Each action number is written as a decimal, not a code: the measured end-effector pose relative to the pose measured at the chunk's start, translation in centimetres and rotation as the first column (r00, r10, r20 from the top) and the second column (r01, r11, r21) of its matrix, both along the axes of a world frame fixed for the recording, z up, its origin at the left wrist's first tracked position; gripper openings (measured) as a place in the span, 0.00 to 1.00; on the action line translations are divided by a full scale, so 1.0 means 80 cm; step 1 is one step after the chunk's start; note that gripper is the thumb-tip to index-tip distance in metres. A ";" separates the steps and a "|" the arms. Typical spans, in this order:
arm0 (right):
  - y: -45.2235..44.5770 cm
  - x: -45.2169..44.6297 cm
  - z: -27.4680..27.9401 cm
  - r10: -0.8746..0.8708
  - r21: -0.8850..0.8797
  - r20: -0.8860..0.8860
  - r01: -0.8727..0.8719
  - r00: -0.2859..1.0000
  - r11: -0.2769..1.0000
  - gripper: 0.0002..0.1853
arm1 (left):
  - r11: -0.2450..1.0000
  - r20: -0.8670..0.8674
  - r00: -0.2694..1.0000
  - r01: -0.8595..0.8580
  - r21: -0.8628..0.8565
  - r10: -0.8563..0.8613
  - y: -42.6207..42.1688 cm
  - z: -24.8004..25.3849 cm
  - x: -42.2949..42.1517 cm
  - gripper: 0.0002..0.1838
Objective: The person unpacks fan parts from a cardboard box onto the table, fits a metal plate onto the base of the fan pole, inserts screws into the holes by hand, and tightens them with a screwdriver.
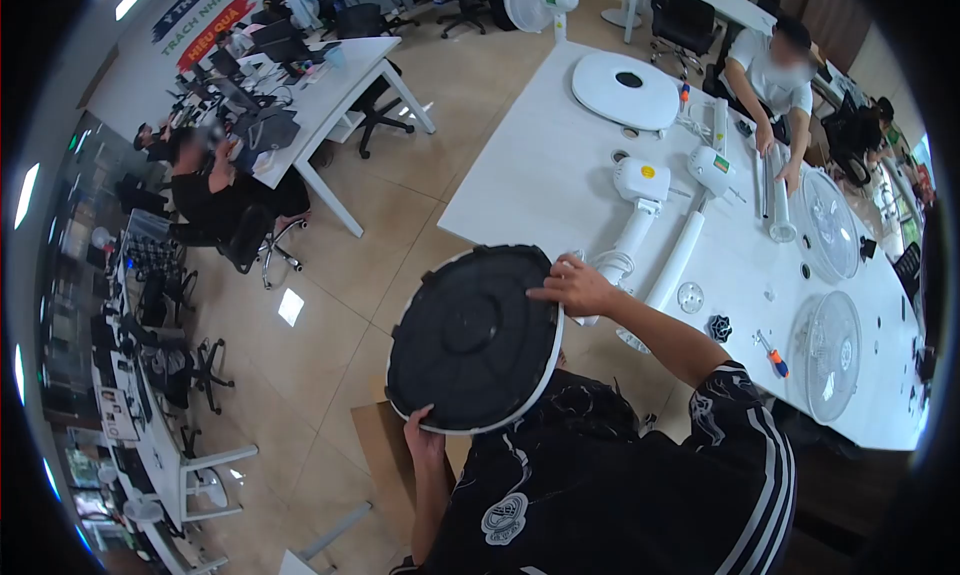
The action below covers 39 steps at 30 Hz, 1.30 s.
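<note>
A round base with a black underside and a white rim (474, 340) is held up beside the white table, its dark face toward the camera. My right hand (577, 286) grips its upper right edge. At its lower edge is my left hand (425, 437), with fingers curled on the rim. On the table, near my right hand, lie two white fan bodies: one with a yellow sticker (642, 179), the other with a green label (711, 169). A second white base (625, 90) lies at the table's far end.
The white table (520, 175) also bears clear fan blades (829, 356), a black knob (720, 328) and a screwdriver (777, 362). Across it a person (775, 85) handles a white tube. An open cardboard box (385, 460) stands below the held base.
</note>
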State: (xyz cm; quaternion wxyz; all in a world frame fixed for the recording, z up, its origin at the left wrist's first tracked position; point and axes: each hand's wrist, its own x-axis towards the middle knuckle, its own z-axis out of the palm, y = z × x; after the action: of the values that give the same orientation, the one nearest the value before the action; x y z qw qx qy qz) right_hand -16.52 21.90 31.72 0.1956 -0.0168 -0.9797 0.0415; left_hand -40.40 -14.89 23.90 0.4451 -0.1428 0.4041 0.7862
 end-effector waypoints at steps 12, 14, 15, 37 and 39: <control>0.101 -0.060 -0.145 -0.590 -0.122 0.019 0.588 0.807 0.800 0.39 | 0.945 0.041 0.952 0.307 -0.111 -0.304 0.269 -0.083 -0.202 0.24; 0.107 -0.080 -0.157 -0.656 -0.105 0.047 0.657 0.753 0.747 0.39 | 0.912 -0.078 0.909 0.408 -0.031 -0.410 0.317 -0.110 -0.241 0.28; 0.107 -0.086 -0.161 -0.704 -0.113 0.056 0.705 0.708 0.700 0.39 | 0.902 -0.069 0.899 0.432 -0.028 -0.433 0.340 -0.101 -0.250 0.28; 0.226 -0.059 -0.224 -0.970 0.086 0.184 0.981 0.156 0.174 0.39 | 0.749 0.282 0.697 0.640 0.168 -0.659 0.549 -0.133 -0.217 0.21; 0.232 -0.052 -0.211 -0.981 0.117 0.172 0.987 0.093 0.114 0.38 | 0.788 0.302 0.729 0.581 0.203 -0.615 0.555 -0.130 -0.204 0.16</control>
State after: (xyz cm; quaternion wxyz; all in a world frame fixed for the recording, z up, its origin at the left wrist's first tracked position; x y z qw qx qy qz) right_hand -20.71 40.46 14.81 0.0704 -0.6713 -0.7327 -0.0870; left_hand -56.69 29.49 13.52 0.7456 -0.1224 0.3040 0.5803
